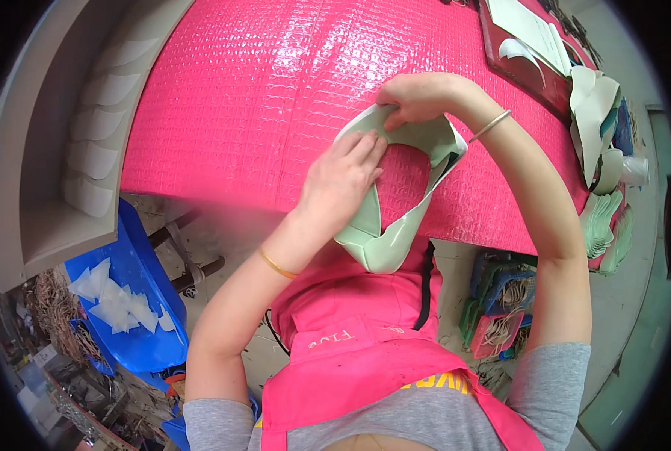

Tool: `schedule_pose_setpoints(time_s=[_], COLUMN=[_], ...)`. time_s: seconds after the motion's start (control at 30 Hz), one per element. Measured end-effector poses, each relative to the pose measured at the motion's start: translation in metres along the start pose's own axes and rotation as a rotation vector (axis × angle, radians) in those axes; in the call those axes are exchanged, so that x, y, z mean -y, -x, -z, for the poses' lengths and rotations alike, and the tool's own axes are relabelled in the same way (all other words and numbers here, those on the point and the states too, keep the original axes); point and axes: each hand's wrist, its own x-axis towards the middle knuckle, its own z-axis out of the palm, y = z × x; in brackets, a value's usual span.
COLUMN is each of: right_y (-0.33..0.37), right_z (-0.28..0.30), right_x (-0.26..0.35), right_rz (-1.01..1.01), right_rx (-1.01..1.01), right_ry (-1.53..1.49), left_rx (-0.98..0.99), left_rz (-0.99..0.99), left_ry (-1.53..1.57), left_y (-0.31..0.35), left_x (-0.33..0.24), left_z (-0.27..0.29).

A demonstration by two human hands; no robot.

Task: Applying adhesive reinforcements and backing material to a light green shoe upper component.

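A pale green shoe upper [392, 244] with a glossy outside lies over the near part of the pink-covered table, its rounded toe overhanging the near edge. My left hand [341, 179] lies along its left side, fingers together and pressed on the inner lining near the far end. At that far end my right hand [417, 99] curls round the rim, with thumb and fingers closed on it. The wide opening of the upper shows the pink cover through it. Part of the left side is hidden under my left hand.
At the left, a grey conveyor-like trough [129, 139] holds several white curved pieces. Below it stands a blue plastic chair [136, 255] with translucent scraps on its seat. More green pieces [600, 225] are stacked at the right edge, near a dark red board [527, 56] with papers.
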Motion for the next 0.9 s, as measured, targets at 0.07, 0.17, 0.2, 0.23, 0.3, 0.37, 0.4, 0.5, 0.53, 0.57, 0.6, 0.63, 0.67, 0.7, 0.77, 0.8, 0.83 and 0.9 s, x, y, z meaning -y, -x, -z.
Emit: schedule_pose_setpoints(time_s=[0.07, 0.17, 0.2, 0.23, 0.3, 0.37, 0.4, 0.5, 0.53, 0.57, 0.6, 0.63, 0.67, 0.7, 0.77, 0.8, 0.83, 0.9], right_y=[-0.004, 0.001, 0.004, 0.008, 0.011, 0.010, 0.012, 0.030, 0.043, 0.055, 0.058, 0.063, 0.060, 0.058, 0.045, 0.043, 0.041, 0.040], right_z=[-0.004, -0.004, -0.002, 0.002, 0.002, -0.005, -0.004, -0.004, -0.015, -0.028, -0.040, -0.048, -0.047, -0.041, -0.027, -0.022, -0.022, -0.030], right_x=[-0.002, -0.003, -0.003, -0.005, -0.009, -0.017, -0.017, -0.021, -0.030, -0.037, -0.040, -0.037, -0.032, -0.023, -0.007, -0.010, -0.010, -0.015], right_rz=[0.025, 0.022, 0.021, 0.000, -0.029, -0.026, -0.025, -0.229, -0.152, -0.080, -0.043, -0.013, -0.108, -0.112, 0.027, 0.031, 0.028, -0.001], right_rx=[-0.062, -0.102, -0.102, -0.075, -0.047, -0.129, -0.126, -0.088, -0.116, -0.155, -0.206, -0.260, -0.287, -0.292, -0.249, -0.181, -0.186, -0.316], right_ry=[0.004, 0.010, 0.013, 0.026, 0.039, -0.054, -0.047, -0.608, -0.825, -1.041, -0.986, -0.937, -0.901, -0.903, -0.740, -0.568, -0.572, -0.289], left_rx=[0.048, 0.170, 0.167, 0.060, -0.049, -0.028, -0.034, 0.158, 0.061, -0.039, -0.084, 0.337, 0.761, 0.899, 0.349, 0.188, 0.028, 0.174], left_rz=[0.016, 0.011, 0.011, -0.043, -0.103, -0.107, -0.104, 0.029, 0.048, 0.051, 0.024, -0.102, -0.233, -0.077, 0.055, 0.056, 0.059, -0.243], left_ry=[0.024, -0.127, -0.126, -0.086, -0.040, 0.062, 0.063, -0.038, 0.032, 0.107, 0.297, 0.366, 0.418, 0.755, 0.960, 0.937, 0.910, 0.397], left_y=[-0.005, -0.015, -0.014, -0.011, -0.012, -0.015, -0.018, -0.019, -0.014, -0.014, -0.010, -0.014, -0.020, -0.016, -0.005, -0.016, -0.022, -0.025], left_x=[-0.002, -0.010, -0.007, -0.002, 0.004, 0.007, 0.002, -0.008, -0.008, -0.012, -0.013, -0.017, -0.025, -0.048, -0.095, -0.112, -0.120, -0.097], left_z=[0.004, 0.004, 0.000, -0.008, -0.011, -0.010, -0.009, -0.007, -0.010, -0.009, -0.004, 0.011, 0.027, 0.033, 0.013, 0.007, 0.003, 0.004])
